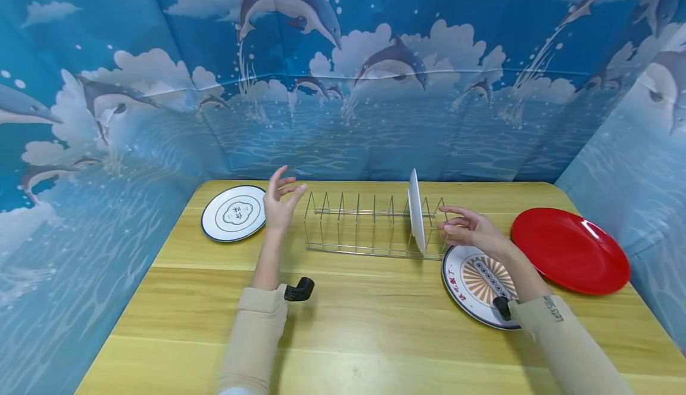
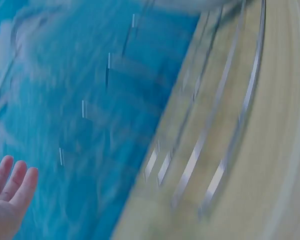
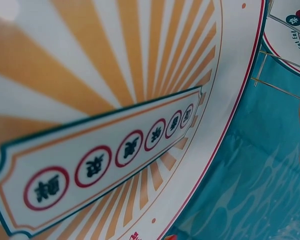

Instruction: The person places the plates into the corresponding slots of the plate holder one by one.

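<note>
My left hand [image 1: 281, 204] is raised between the white plate [image 1: 234, 213] with a dark rim and the left end of the wire plate rack [image 1: 364, 252]. Its fingers are spread with nothing between them. In the left wrist view, the same hand [image 2: 12, 197] shows at the lower left edge beside the blurred rack [image 2: 225, 165]. A white plate [image 1: 415, 213] stands on edge in the rack near its right end. My right hand [image 1: 471, 231] has its fingertips at the rack's right end wire, fingers loosely bent and apart. Below it lies the sunburst plate [image 1: 466, 288], large in the right wrist view.
A red oval plate [image 1: 570, 252] lies at the right of the wooden table [image 1: 354, 335]. Behind the table hangs a blue dolphin-print curtain [image 1: 343, 127], which also runs along both sides. Black wrist mounts [image 1: 300, 289] stick out at the sleeves.
</note>
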`<state>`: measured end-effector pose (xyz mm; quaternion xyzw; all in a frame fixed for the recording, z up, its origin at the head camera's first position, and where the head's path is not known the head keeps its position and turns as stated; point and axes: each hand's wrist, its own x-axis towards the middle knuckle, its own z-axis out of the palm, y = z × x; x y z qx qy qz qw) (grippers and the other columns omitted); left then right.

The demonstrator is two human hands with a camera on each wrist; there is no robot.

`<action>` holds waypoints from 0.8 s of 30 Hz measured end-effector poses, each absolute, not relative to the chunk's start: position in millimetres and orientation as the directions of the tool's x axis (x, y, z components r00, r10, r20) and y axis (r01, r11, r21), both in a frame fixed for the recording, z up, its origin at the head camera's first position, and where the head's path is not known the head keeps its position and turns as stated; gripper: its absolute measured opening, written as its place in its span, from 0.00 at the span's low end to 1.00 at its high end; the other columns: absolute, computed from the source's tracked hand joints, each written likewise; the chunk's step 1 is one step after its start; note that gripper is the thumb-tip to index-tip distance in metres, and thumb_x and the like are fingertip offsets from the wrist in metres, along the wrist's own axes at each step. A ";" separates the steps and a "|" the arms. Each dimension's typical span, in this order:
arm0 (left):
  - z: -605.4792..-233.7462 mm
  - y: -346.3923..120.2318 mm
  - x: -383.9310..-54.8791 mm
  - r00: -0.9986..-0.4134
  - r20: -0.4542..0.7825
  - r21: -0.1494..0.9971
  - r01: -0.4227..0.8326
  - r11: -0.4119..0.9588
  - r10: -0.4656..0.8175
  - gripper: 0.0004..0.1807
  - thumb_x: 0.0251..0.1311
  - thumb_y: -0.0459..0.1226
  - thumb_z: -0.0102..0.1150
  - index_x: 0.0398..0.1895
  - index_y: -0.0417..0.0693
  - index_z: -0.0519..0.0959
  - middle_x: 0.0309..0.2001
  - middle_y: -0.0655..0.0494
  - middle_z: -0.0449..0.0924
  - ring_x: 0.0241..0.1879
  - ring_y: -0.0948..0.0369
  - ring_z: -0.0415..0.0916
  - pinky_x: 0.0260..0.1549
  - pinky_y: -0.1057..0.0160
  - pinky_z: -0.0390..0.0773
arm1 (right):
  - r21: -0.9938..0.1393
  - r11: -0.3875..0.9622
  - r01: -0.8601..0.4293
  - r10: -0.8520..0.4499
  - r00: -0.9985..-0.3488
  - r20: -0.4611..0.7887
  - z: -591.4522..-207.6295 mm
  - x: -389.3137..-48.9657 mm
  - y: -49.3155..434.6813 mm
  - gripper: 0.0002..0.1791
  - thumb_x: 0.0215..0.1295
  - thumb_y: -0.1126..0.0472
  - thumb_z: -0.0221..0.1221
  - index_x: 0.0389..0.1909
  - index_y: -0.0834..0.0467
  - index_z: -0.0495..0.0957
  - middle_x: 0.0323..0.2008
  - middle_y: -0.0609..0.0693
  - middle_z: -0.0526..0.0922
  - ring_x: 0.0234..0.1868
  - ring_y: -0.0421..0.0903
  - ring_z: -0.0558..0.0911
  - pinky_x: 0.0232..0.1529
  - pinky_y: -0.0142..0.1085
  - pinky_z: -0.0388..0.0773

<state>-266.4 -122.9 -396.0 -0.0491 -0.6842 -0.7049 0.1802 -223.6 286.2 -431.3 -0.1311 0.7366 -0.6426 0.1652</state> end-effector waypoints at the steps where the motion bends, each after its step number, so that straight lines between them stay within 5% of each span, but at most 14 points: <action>1: -400.6 -132.4 -266.9 -0.925 0.309 0.948 0.317 0.000 -0.223 0.32 0.52 0.32 0.63 0.62 0.46 0.65 0.49 0.39 0.71 0.44 0.50 0.72 0.39 0.69 0.76 | -0.989 0.143 0.023 -0.404 -0.911 -0.080 -430.9 -223.5 285.8 0.31 0.65 0.65 0.53 0.67 0.61 0.55 0.41 0.43 0.81 0.44 0.45 0.81 0.46 0.43 0.78; 14: -461.3 -225.4 -251.7 -0.801 0.087 0.978 0.183 -0.105 -0.592 0.35 0.51 0.31 0.64 0.64 0.45 0.62 0.46 0.39 0.68 0.28 0.69 0.72 0.28 0.75 0.78 | -0.990 0.139 0.023 -0.417 -0.905 -0.080 -429.0 -223.4 286.1 0.27 0.65 0.66 0.52 0.65 0.56 0.59 0.41 0.44 0.81 0.45 0.45 0.81 0.45 0.38 0.79; 24: -482.6 -246.3 -233.6 -0.643 0.016 0.999 0.045 -0.016 -0.766 0.38 0.50 0.35 0.66 0.66 0.51 0.62 0.50 0.48 0.64 0.37 0.66 0.68 0.35 0.76 0.73 | -0.994 0.108 0.006 -0.444 -0.894 -0.054 -432.0 -224.1 288.2 0.29 0.66 0.66 0.51 0.66 0.60 0.56 0.41 0.44 0.81 0.45 0.42 0.81 0.46 0.42 0.77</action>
